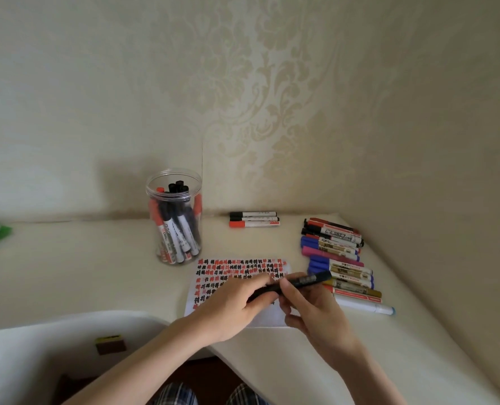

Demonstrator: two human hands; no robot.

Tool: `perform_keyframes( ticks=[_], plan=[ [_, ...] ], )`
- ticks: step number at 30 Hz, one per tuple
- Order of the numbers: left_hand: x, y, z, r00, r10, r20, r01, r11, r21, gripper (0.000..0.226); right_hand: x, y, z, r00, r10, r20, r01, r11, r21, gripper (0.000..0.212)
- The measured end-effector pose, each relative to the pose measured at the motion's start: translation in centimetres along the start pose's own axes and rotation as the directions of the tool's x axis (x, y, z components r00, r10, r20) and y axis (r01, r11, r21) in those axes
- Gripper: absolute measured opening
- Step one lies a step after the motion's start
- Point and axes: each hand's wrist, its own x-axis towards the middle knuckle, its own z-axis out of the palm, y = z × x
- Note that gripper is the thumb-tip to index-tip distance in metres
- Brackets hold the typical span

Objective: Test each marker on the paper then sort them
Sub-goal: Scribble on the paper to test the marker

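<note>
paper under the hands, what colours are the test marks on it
Red and black marks in rows on the white paper, seen in the head view, the only view.

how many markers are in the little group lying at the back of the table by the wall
3. They lie side by side against the wall: a black-capped marker at the back, another black-capped one in the middle, and a red-capped marker nearest the paper. None looks hidden.

Honestly can't read anything here. The markers in the clear jar (174, 217) and the loose markers (335, 252) have printed labels, all too blurry; the paper (210, 276) just has red and black scribbles.
</note>
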Motion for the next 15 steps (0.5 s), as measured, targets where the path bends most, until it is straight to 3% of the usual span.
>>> perform_keyframes(
  ticks=[4, 7, 9, 12, 13, 15],
  plan=[
    [-0.5, -0.8, -1.6, 0.994, -0.112, -0.007, 0.110, 0.985, -0.130, 0.011, -0.2, -0.3, -2.1, 0.990, 0.139, 0.014, -0.140, 0.983, 0.118, 0.033],
    [-0.7, -1.0, -2.9, 0.982, -0.183, -0.046, 0.159, 0.933, -0.322, 0.006, -0.1, -0.8, -3.1, 0.983, 0.168, 0.080, -0.154, 0.975, -0.158, 0.019],
    [-0.5, -1.0, -3.3, 0.984, -0.173, -0.049, 0.152, 0.946, -0.286, 0.006, 0.1, -1.4, -2.6, 0.980, 0.139, 0.142, -0.074, 0.917, -0.392, 0.011],
    [0.0, -0.4, -2.6, 0.996, -0.074, -0.054, 0.066, 0.990, -0.124, 0.009, 0.7, -2.3, -1.2, 0.958, 0.111, 0.265, 0.082, 0.780, -0.620, 0.013],
    [0.2, -0.6, -2.6, 0.997, 0.016, -0.075, -0.014, 1.000, 0.025, 0.012, 1.0, -2.3, -1.0, 0.952, 0.091, 0.294, 0.135, 0.733, -0.666, 0.017],
    [0.4, -1.1, -2.8, 0.976, 0.211, -0.055, -0.170, 0.895, 0.412, 0.024, 1.3, -2.0, -0.9, 0.954, 0.030, 0.300, 0.202, 0.675, -0.710, 0.021]
  ],
)
